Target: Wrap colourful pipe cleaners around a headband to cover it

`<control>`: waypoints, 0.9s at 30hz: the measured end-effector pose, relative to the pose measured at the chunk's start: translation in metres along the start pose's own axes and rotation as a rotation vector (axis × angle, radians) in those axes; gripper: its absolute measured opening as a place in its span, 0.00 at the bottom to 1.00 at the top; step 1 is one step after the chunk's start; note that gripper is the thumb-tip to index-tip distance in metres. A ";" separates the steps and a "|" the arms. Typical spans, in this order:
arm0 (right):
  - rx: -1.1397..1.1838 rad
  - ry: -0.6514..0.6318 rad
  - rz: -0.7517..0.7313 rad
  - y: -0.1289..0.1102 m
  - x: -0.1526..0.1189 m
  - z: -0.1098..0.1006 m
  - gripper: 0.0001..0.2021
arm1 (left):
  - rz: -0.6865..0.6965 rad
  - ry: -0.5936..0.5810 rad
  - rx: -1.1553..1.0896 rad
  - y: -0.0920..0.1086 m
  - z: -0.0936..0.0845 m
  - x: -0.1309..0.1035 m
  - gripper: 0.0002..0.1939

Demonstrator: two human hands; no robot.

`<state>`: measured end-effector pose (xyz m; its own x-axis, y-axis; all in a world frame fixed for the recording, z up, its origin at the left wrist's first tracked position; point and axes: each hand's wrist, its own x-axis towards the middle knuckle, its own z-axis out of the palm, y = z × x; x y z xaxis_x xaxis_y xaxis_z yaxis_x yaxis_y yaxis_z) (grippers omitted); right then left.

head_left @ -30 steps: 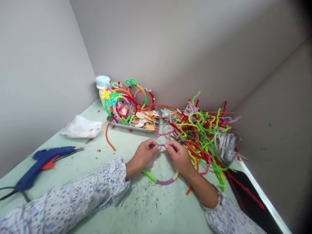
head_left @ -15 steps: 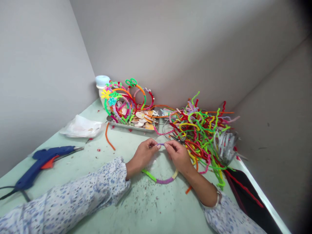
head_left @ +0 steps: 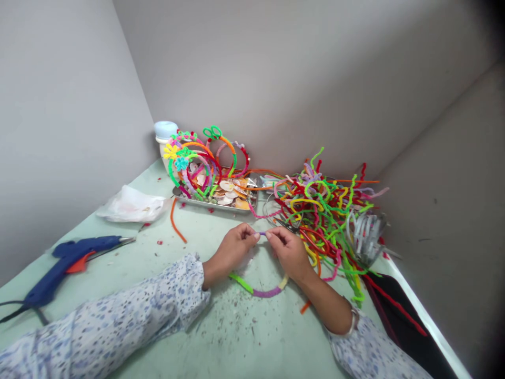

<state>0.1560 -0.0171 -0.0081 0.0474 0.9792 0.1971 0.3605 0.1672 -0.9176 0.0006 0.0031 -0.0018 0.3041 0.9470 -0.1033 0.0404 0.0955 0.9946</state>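
Observation:
Between my two hands spans a short purple pipe cleaner (head_left: 262, 233), pinched at both ends. My left hand (head_left: 235, 246) grips its left end between thumb and fingertips; my right hand (head_left: 290, 252) pinches the right end the same way. Below them on the table lies a curved headband (head_left: 266, 293) wrapped in green, purple and cream fuzzy sections. Its upper ends are hidden behind my hands and wrists. An orange pipe cleaner (head_left: 305, 307) pokes out beside my right forearm.
A large tangle of coloured pipe cleaners (head_left: 323, 205) lies right of my hands. Behind stands a metal tray (head_left: 213, 205) of shells, with finished-looking headbands (head_left: 197, 163) on it. A blue glue gun (head_left: 79, 258), a plastic bag (head_left: 134, 205) and a capped bottle (head_left: 165, 137) are on the left.

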 end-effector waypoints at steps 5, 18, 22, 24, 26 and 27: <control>-0.002 -0.011 0.005 0.001 0.000 0.000 0.13 | -0.063 -0.007 -0.012 0.005 0.000 -0.001 0.14; 0.004 -0.008 0.010 0.000 0.000 0.000 0.11 | -0.020 0.001 0.001 -0.001 -0.001 0.002 0.13; 0.006 -0.016 0.016 0.001 0.000 -0.001 0.11 | -0.015 -0.003 0.010 0.001 -0.002 0.002 0.14; 0.003 -0.017 0.014 0.002 0.000 -0.001 0.11 | -0.021 -0.013 0.023 0.003 -0.002 0.001 0.15; 0.000 -0.014 0.007 0.002 0.000 -0.001 0.12 | -0.029 -0.016 0.028 0.005 -0.002 0.001 0.15; -0.001 -0.016 0.003 0.002 0.000 -0.001 0.11 | -0.033 -0.013 0.026 0.005 -0.003 0.001 0.15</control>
<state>0.1573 -0.0169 -0.0098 0.0332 0.9814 0.1889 0.3612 0.1645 -0.9179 -0.0014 0.0050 0.0036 0.3146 0.9395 -0.1359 0.0754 0.1180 0.9901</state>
